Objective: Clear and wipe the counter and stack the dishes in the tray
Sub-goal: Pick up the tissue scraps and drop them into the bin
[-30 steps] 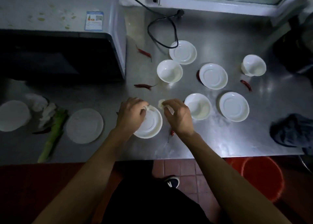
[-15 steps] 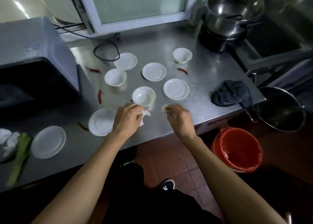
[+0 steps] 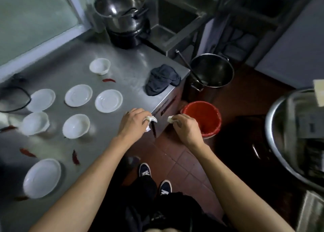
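Several white plates and bowls lie spread on the steel counter [image 3: 133, 70]: a plate [image 3: 108, 101], a bowl [image 3: 76, 125], a far bowl [image 3: 100, 66] and a near plate [image 3: 42, 178]. Red chilli peppers [image 3: 75, 157] are scattered among them. My left hand [image 3: 134, 123] is at the counter's right front corner, closed on a pale scrap [image 3: 151, 120]. Off the counter's edge, my right hand [image 3: 184, 126] pinches another pale scrap [image 3: 170, 119] beside the red bucket [image 3: 201, 117] on the floor.
A dark cloth [image 3: 162, 80] lies at the counter's right edge. A steel pot [image 3: 121, 9] sits on a burner at the back. A large steel pot [image 3: 212, 70] stands on the floor beyond the bucket. A big steel basin [image 3: 298, 133] is at right.
The view swung right, off the microwave and towards the bucket. Both hands left the plate and travelled right with the scraps; the right hand is now past the counter's edge.
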`<control>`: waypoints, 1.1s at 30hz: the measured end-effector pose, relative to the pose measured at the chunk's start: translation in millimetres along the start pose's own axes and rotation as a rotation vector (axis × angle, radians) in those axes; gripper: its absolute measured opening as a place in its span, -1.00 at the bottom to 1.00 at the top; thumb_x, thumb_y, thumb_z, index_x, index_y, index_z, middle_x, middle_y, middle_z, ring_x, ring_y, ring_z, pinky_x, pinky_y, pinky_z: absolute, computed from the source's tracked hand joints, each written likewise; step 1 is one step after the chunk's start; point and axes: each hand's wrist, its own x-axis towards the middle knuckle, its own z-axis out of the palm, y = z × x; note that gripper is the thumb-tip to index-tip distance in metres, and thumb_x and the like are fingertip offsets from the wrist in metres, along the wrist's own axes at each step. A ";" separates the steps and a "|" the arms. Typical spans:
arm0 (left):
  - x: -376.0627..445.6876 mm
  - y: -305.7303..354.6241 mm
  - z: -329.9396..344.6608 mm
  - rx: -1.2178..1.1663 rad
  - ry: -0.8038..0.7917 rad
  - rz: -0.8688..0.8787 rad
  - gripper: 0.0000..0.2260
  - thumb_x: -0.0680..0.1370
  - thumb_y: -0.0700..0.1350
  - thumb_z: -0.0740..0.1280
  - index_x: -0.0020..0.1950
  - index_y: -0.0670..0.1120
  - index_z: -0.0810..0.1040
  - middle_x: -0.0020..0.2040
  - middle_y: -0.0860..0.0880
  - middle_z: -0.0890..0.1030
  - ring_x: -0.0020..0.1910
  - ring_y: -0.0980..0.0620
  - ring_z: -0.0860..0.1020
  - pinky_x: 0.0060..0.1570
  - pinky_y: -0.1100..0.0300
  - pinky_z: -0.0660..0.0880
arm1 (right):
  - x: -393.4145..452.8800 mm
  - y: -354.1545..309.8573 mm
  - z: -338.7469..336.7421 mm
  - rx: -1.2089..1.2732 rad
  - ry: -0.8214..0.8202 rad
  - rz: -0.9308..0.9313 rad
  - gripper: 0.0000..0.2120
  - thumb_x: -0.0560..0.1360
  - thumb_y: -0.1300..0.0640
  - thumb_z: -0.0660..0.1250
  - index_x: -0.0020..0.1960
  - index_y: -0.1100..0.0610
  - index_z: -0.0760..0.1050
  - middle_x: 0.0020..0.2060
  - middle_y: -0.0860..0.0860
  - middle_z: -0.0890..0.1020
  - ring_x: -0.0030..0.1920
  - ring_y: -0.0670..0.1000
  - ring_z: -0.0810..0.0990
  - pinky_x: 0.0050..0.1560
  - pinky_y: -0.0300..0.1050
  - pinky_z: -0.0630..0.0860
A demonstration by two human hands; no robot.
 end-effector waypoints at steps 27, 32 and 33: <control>173.1 44.8 145.6 -0.235 -0.406 0.203 -0.82 0.46 -0.24 0.42 0.02 -0.04 0.68 -0.03 0.03 0.65 -0.06 -0.06 0.53 -0.05 0.00 0.48 | 42.0 126.0 -27.7 -0.154 -0.001 0.553 -0.78 0.45 0.20 0.33 0.03 -0.01 0.63 -0.08 -0.06 0.65 -0.11 0.01 0.62 -0.17 -0.02 0.57; 198.2 74.3 178.4 -0.221 -0.485 0.236 -0.80 0.45 -0.24 0.41 0.04 -0.03 0.67 -0.01 0.02 0.65 -0.03 -0.09 0.54 -0.01 -0.05 0.49 | 45.8 163.2 -47.2 -0.174 0.034 0.615 -0.80 0.46 0.21 0.34 0.04 0.05 0.65 -0.06 -0.03 0.67 -0.08 0.06 0.63 -0.15 -0.04 0.57; 203.6 81.8 183.0 -0.207 -0.492 0.240 -0.79 0.46 -0.23 0.41 0.05 -0.02 0.67 0.02 0.02 0.65 -0.02 -0.08 0.54 0.01 -0.04 0.49 | 46.5 171.3 -52.6 -0.168 0.036 0.619 -0.81 0.47 0.21 0.34 0.04 0.06 0.65 -0.06 -0.02 0.67 -0.08 0.07 0.63 -0.15 -0.04 0.56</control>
